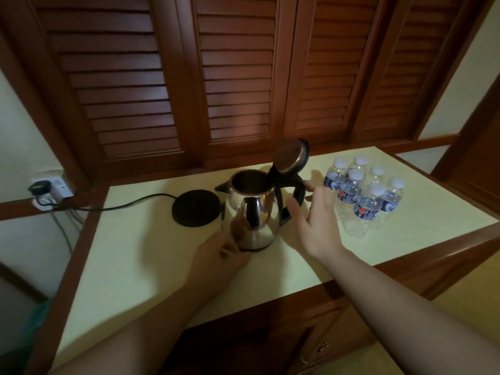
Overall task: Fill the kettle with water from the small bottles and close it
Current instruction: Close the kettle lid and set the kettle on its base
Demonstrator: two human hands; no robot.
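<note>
So the steel kettle (250,209) sits mid-desk (140,255) with its lid (292,155) flipped up, right beside its round black base (196,208), not on it. Left hand (221,255) rests against the kettle's lower front, fingers curved on the shell. Right hand (313,220) hangs just by the black handle (293,189), fingers spread wide, gripping nothing. Six small water bottles (365,196), caps on, stand clustered to the right. The base's cord (121,205) runs left to a wall socket (51,189).

6 bottles (365,194), 1 kettle (250,209), 1 base (196,208).
</note>
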